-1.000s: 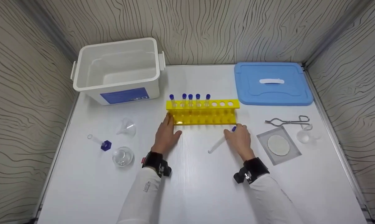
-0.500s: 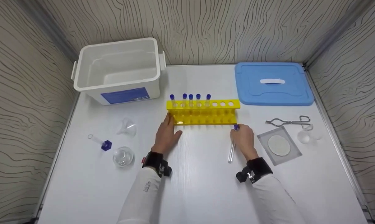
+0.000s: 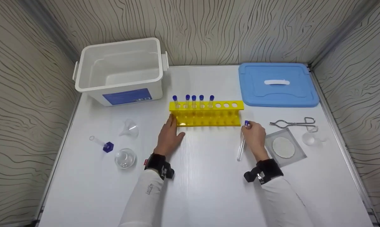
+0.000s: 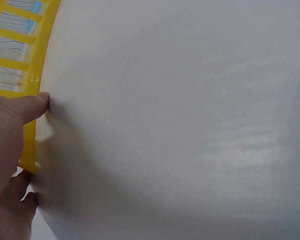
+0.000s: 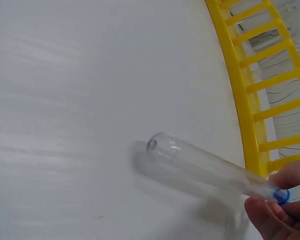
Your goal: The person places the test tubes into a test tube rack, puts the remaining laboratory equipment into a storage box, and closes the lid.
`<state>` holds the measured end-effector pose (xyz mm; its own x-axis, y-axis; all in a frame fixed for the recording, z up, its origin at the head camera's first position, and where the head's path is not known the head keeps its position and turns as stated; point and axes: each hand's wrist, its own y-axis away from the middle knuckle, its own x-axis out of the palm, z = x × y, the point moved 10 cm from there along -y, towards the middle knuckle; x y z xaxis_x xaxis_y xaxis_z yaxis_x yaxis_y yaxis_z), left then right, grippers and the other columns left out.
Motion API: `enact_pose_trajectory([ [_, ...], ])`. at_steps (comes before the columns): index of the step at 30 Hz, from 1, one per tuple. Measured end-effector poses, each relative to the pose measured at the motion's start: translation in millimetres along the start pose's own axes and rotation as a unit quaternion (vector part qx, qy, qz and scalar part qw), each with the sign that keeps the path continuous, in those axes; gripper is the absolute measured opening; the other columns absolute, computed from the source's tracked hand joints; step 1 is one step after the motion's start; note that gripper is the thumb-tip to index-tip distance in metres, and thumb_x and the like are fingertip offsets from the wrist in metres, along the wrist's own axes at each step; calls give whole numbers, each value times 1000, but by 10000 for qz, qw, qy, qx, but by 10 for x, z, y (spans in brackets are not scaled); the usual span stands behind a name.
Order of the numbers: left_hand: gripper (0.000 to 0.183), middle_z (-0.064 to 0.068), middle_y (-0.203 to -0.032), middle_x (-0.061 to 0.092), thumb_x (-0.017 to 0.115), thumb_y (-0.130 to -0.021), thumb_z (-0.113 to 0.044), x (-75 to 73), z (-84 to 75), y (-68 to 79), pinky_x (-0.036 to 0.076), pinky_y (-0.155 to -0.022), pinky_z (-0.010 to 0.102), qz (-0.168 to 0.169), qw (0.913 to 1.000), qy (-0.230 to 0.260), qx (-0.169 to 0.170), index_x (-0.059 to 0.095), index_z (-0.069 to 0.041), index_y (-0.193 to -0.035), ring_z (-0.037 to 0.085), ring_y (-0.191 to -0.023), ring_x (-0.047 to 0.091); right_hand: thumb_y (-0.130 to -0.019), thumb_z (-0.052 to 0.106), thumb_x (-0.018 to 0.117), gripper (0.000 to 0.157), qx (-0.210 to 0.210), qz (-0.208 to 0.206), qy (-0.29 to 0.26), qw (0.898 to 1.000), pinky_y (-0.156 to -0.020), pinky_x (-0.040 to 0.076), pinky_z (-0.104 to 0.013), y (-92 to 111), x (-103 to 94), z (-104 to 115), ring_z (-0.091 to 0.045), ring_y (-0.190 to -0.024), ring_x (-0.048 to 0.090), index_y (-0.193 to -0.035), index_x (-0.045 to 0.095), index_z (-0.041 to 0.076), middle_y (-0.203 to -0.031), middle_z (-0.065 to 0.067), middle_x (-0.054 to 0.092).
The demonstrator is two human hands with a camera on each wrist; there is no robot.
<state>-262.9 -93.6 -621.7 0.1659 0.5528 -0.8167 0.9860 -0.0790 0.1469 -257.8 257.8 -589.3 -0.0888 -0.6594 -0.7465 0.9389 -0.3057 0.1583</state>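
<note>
My right hand point(image 3: 254, 135) pinches a clear test tube point(image 3: 242, 146) near its blue cap, right of the yellow test tube rack point(image 3: 205, 118). The tube's rounded end points back towards me. In the right wrist view, thumb and fingertips press round the blue cap point(image 5: 281, 195). My left hand point(image 3: 168, 137) rests at the rack's left end, fingers along its side and thumb spread away in the head view. Several tubes with blue caps point(image 3: 193, 98) stand in the left holes of the rack; the holes at its right end hold no tube.
A funnel point(image 3: 129, 128), a small measuring cylinder point(image 3: 101, 143) and a round glass vessel point(image 3: 125, 158) are at left. Metal tongs point(image 3: 292, 123), a square mesh pad point(image 3: 284, 147) and a glass vessel point(image 3: 309, 137) lie right. A white bin point(image 3: 123, 78) and blue lid point(image 3: 278, 85) stand behind.
My right hand has moved to the right and slightly forward with the test tube. The tube has swung from slanting left to pointing back towards me. The left hand stays at the rack.
</note>
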Motion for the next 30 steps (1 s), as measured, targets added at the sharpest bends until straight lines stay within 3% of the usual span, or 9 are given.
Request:
enact_pose_trajectory([
  [9,85,10,-169,8,62,-95,-38,11,-3,-6,25,-125,43,63,10000,-35,-38,13,-7,-158,29,-153,24,-94,20,58,45,-30,-537,-276,9982,-85,53,-42,-24,-296,95,-35,-96,66,-130,61,-7,-110,-25,71],
  [14,85,10,-169,7,62,-95,-38,6,-3,-5,25,-125,43,42,10000,-14,-17,14,-6,-158,29,-153,24,-94,20,59,41,-311,-1030,-426,9933,-79,53,-37,-10,-485,249,-36,-95,68,-126,64,-5,-107,-23,72],
  [20,84,10,-169,8,62,-95,-37,1,-4,-6,25,-125,43,23,10000,-14,-22,16,-6,-158,29,-153,24,-94,18,62,34,-724,-1541,-828,9819,-81,58,-40,62,-712,505,-35,-88,70,-119,68,-4,-103,-22,72],
  [25,84,9,-169,9,63,-95,-37,13,2,-16,27,-124,43,58,9999,25,-91,16,-7,-158,30,-152,27,-93,17,64,33,-968,-1841,-1043,9726,-76,52,-25,119,-885,695,-33,-87,70,-118,69,-4,-102,-21,72],
  [30,85,9,-169,9,63,-95,-36,21,11,-24,26,-125,43,60,9999,-12,-96,15,-7,-158,30,-152,26,-95,19,64,35,-1101,-1832,-1297,9682,-75,45,-14,134,-959,848,-32,-92,69,-121,67,-3,-107,-20,71],
])
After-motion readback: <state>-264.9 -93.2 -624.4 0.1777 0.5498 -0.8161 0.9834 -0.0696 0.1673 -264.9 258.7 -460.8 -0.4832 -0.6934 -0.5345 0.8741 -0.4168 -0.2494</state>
